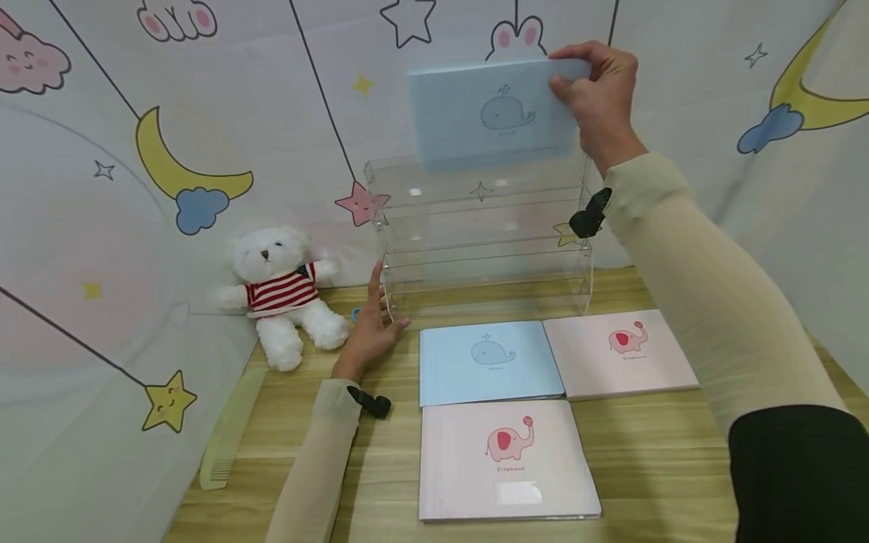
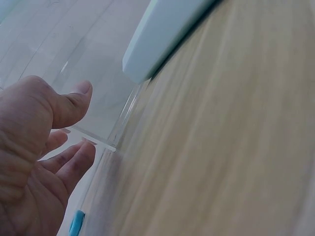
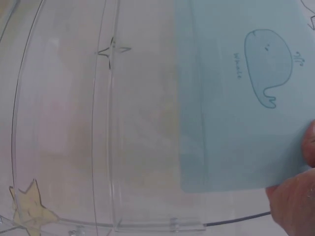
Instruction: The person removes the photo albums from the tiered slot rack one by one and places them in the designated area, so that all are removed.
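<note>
High above the top tier of a clear plastic rack [image 1: 489, 241], my right hand [image 1: 604, 98] pinches the upper right corner of a light blue booklet [image 1: 462, 113] with a whale on its cover. In the right wrist view the booklet [image 3: 241, 123] overlaps the rack's upper part. My left hand [image 1: 370, 339] is at the rack's lower left side, index finger extended. The left wrist view shows that hand [image 2: 44, 152] with its thumb and fingers apart, fingertips at the clear side panel. Before the rack lie another blue whale booklet [image 1: 492, 362] and two pink elephant booklets, one right [image 1: 591, 362], one nearer [image 1: 462, 460].
A white teddy bear [image 1: 281, 294] in a striped shirt sits left of the rack. On the table's left edge lies a pale green comb [image 1: 231, 430]. A small blue item [image 1: 356, 314] is partly hidden behind my left hand. A cartoon-printed cloth [image 1: 285, 98] hangs behind.
</note>
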Motion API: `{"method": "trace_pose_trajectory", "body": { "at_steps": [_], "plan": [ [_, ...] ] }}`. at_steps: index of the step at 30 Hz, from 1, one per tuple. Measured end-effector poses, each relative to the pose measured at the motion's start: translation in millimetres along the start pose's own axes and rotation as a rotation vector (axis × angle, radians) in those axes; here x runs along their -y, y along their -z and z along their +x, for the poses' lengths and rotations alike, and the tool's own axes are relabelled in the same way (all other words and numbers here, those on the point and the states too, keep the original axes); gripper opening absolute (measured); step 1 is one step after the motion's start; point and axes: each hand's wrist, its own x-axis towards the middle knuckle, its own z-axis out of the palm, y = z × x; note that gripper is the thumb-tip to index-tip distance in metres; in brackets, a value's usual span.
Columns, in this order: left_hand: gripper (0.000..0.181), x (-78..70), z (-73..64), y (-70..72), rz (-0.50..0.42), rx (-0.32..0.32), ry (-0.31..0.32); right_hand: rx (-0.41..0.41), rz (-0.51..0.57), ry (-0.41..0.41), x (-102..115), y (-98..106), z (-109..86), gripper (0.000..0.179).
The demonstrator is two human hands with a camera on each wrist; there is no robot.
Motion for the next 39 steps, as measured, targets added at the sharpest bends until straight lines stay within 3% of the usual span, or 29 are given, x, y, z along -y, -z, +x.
{"method": "trace_pose_trajectory", "body": {
  "at_steps": [23, 39],
  "plan": [
    [0.123, -0.7, 0.6, -1.2, -0.009, -0.009, -0.002, -0.018, 0.045, 0.035, 16, 11, 0.6, 0.026],
    [0.124, 0.5, 0.9, -1.9, -0.01, -0.012, -0.011, -0.056, 0.159, -0.078, 12, 46, -5.6, 0.027]
  ]
}}
